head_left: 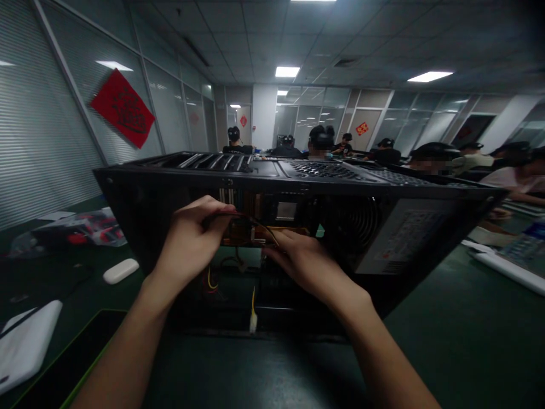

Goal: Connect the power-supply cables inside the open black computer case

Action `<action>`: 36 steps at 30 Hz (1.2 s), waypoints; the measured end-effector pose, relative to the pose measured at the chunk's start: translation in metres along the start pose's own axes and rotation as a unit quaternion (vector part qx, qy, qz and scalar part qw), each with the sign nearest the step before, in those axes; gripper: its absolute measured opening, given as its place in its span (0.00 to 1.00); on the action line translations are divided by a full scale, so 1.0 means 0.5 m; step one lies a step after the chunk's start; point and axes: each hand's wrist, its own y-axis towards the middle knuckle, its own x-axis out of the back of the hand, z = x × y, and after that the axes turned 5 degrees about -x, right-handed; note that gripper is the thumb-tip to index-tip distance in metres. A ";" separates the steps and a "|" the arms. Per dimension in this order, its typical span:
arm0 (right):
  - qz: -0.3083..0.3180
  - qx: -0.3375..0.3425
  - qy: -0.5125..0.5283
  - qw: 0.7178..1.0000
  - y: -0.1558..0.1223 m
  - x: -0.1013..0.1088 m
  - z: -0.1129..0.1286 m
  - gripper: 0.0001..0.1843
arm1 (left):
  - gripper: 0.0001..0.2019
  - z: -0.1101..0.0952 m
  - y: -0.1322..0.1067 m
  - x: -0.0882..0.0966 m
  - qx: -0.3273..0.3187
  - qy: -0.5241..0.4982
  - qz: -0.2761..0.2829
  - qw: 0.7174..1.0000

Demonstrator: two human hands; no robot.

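A black computer case (200, 182) lies open-sided before me on the green table. Both my hands reach into it by the motherboard (244, 233). Closed in a pinch, my left hand (198, 227) grips a thin dark cable (266, 226) that runs across toward the other hand. My right hand (300, 258) has its fingers bent around the cable's lower end near the board; its fingertips are partly hidden. To the right of the board sits the power supply (383, 238) with its fan grille and white label. A white connector (253, 322) on a yellow wire hangs below.
On the left lie a plastic bag with red and black items (80, 233), a white oval case (121, 271) and a white device (29, 343). At right are a long white bar (511, 272) and a blue-capped bottle (532, 238). Several people sit at tables beyond.
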 end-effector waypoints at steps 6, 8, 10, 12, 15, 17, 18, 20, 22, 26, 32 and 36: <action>0.099 0.065 0.132 0.984 -0.005 0.008 -0.009 0.11 | 0.10 -0.001 -0.001 -0.004 -0.010 0.007 -0.017 1.000; 0.067 0.072 0.121 0.988 -0.004 0.004 -0.015 0.04 | 0.11 -0.004 -0.004 -0.003 -0.006 0.003 -0.012 1.000; -0.033 0.045 0.085 0.995 -0.001 -0.004 -0.021 0.11 | 0.12 -0.009 -0.007 0.001 -0.003 -0.004 -0.009 1.000; -0.156 -0.003 0.041 0.987 0.002 -0.015 -0.024 0.18 | 0.13 -0.015 -0.008 0.007 -0.007 -0.011 -0.001 1.000; -0.216 -0.043 -0.016 0.975 0.008 -0.026 -0.019 0.20 | 0.14 -0.020 -0.007 0.017 -0.023 -0.005 0.025 0.999; -0.152 -0.048 -0.050 0.986 0.011 -0.029 -0.011 0.20 | 0.14 -0.019 -0.006 0.024 -0.030 0.006 0.026 0.999; -0.113 -0.051 -0.069 0.990 0.012 -0.029 -0.006 0.20 | 0.13 -0.017 -0.005 0.028 -0.032 0.012 0.016 0.999; -0.056 -0.063 -0.105 0.991 0.015 -0.030 0.000 0.19 | 0.11 -0.012 -0.005 0.033 -0.031 0.024 -0.009 0.999; -0.034 -0.081 -0.128 0.988 0.018 -0.033 0.003 0.17 | 0.10 -0.009 -0.005 0.036 -0.024 0.037 -0.025 0.999; 0.024 -0.055 -0.092 0.994 0.018 -0.046 -0.006 0.13 | 0.10 -0.009 -0.003 0.028 0.006 0.042 -0.005 0.999; 0.163 0.031 0.084 0.983 0.000 -0.030 -0.031 0.14 | 0.15 -0.008 0.004 0.011 0.045 0.015 0.132 0.990; 0.238 0.029 0.112 0.964 -0.012 0.010 -0.035 0.11 | 0.14 0.001 -0.002 0.010 0.055 0.040 0.223 0.973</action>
